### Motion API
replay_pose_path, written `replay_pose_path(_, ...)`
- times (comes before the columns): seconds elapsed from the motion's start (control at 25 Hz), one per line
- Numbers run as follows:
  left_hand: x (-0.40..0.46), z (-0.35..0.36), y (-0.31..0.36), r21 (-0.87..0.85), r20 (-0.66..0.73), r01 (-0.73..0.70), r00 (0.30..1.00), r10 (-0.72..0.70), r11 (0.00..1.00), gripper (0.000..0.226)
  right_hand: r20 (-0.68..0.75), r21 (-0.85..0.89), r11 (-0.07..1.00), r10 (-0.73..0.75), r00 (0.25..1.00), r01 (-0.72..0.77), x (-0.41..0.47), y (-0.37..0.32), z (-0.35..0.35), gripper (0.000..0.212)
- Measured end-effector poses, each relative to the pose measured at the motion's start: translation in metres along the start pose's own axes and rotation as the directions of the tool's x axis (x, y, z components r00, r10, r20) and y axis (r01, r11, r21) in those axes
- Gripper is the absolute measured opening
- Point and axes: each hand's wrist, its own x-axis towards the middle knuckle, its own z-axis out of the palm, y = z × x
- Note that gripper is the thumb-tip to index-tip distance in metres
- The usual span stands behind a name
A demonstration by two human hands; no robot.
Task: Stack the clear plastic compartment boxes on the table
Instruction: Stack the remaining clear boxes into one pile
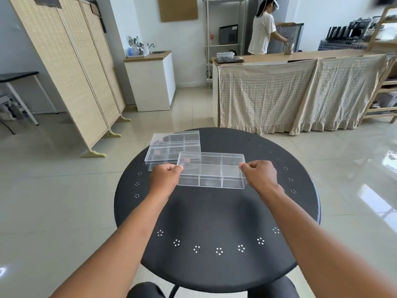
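Two hands hold one clear compartment box by its short ends, above the round black counter. The left hand has its fingers closed on the left end wall; the right hand has its fingers closed on the right end wall. The held box's long axis runs left to right across the person, lid side up and near level.

The stack of clear compartment boxes lies beyond and to the left of the held box, at the far-left part of the counter. It appears to be two boxes high, the upper one sitting slightly askew on the lower; a third layer cannot be ruled out through the clear plastic. The held box's far-left corner overlaps the stack's near-right corner in this view; whether they touch cannot be told.

The left hand is nearer the stack. Judged from this, the coming move calls for a carry forward and leftward, then a lowering with edges matched to the top box. Nothing else stands on the counter between box and stack. The stack sits near the counter's edge, so a heavy push could shift it outward.
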Motion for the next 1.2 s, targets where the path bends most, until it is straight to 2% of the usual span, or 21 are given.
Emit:
replay_pose_path(0.16, -0.002, -0.048, -0.028, -0.023, -0.084, 0.075, 0.994, -0.077, 0.997, 0.043, 0.083, 0.003, 1.000, -0.003, 0.997, 0.003, -0.020, -0.021, 0.048, 0.043)
replay_pose_path(0.24, -0.004, -0.066, -0.040, -0.041, -0.114, 0.099, 0.988, -0.103, 0.994, 0.040, 0.106, -0.009, 1.000, -0.003, 0.994, 0.004, -0.027, -0.029, 0.067, 0.050)
replay_pose_path(0.44, 0.002, -0.087, -0.056, -0.096, -0.132, 0.152, 0.978, -0.164, 0.984, 0.028, 0.144, -0.036, 0.999, -0.010, 0.990, 0.015, -0.029, -0.044, 0.095, 0.052)
replay_pose_path(0.96, 0.030, -0.086, -0.074, -0.179, -0.090, 0.199, 0.972, -0.218, 0.963, 0.022, 0.165, -0.049, 0.998, -0.025, 0.986, 0.033, -0.006, -0.043, 0.125, 0.034)
replay_pose_path(1.2, 0.033, -0.083, -0.072, -0.193, -0.085, 0.209, 0.970, -0.229, 0.959, 0.020, 0.152, -0.035, 0.999, -0.005, 0.988, 0.010, -0.001, -0.041, 0.126, 0.034)
